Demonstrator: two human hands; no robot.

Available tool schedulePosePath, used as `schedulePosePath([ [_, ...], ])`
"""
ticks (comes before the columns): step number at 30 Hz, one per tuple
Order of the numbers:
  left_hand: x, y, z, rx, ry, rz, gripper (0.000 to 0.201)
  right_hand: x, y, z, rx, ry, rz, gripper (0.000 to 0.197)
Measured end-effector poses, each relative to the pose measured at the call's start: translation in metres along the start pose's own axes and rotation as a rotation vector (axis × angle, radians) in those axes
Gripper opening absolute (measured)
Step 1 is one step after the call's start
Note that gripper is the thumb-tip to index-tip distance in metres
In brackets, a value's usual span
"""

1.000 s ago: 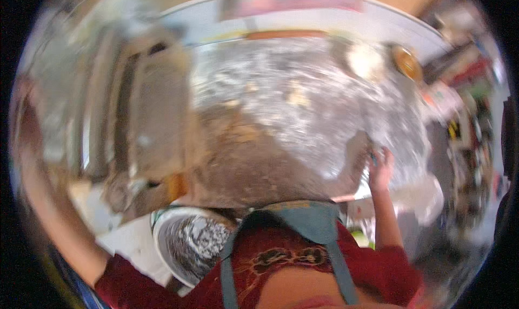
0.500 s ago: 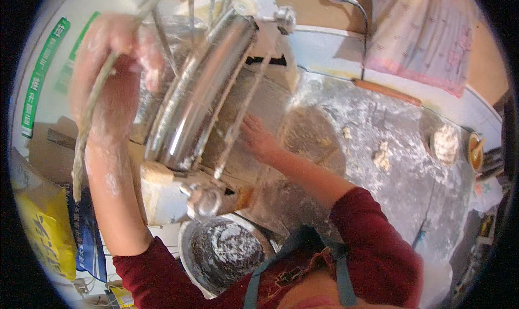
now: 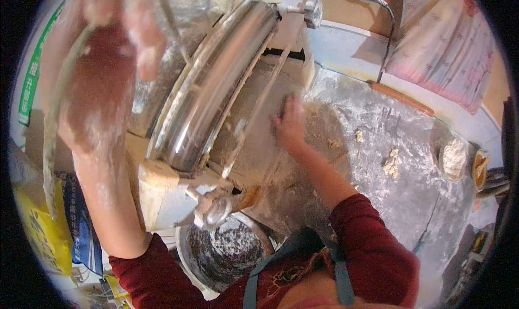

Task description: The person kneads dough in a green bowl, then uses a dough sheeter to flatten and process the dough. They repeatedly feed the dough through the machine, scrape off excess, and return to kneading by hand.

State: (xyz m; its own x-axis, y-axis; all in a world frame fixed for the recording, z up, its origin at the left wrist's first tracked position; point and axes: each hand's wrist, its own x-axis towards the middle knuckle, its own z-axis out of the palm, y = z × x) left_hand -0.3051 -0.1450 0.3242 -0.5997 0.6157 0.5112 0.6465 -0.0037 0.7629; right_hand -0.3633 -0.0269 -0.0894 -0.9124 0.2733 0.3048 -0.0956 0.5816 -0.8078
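Observation:
My left hand [image 3: 97, 76], dusted with flour and partly smeared by motion, is raised at the upper left. Its fingers curl round a long, thin, greyish strand [image 3: 50, 147] that hangs down past my wrist; its material is unclear. Beside that hand is a roller machine with a shiny metal roller [image 3: 216, 87] and a pale body [image 3: 162, 201]. On the near right side of the roller, my right hand [image 3: 292, 122] is low over the machine's floury tray [image 3: 259, 114], fingers apart and slightly blurred, with nothing seen in it. A floury bar [image 3: 257, 112] crosses above the tray.
A floury grey worktop [image 3: 405, 141] spreads to the right, bearing dough scraps [image 3: 391, 164] and a wooden stick [image 3: 403, 99]. At its far right stands a bowl of flour [image 3: 453, 158]. Below the machine sits a floury metal basin [image 3: 227, 249]. A power cord [image 3: 392, 39] hangs at the back.
My left hand has moved up and left with the strand. My right hand has shifted right and slightly up, away from the roller. The whole view has also shifted a little.

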Motion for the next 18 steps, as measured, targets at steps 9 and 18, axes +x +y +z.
schedulePosePath([
  [9, -0.001, -0.008, -0.009, -0.317, 0.179, -0.106, 0.016, -0.057, -0.065, 0.02, 0.064, -0.642, -1.006, 0.05],
  [18, 0.008, -0.012, 0.034, 0.129, -0.147, 0.032, 0.036, -0.117, 0.075, -0.076, 0.105, -0.801, -0.823, 0.05],
])
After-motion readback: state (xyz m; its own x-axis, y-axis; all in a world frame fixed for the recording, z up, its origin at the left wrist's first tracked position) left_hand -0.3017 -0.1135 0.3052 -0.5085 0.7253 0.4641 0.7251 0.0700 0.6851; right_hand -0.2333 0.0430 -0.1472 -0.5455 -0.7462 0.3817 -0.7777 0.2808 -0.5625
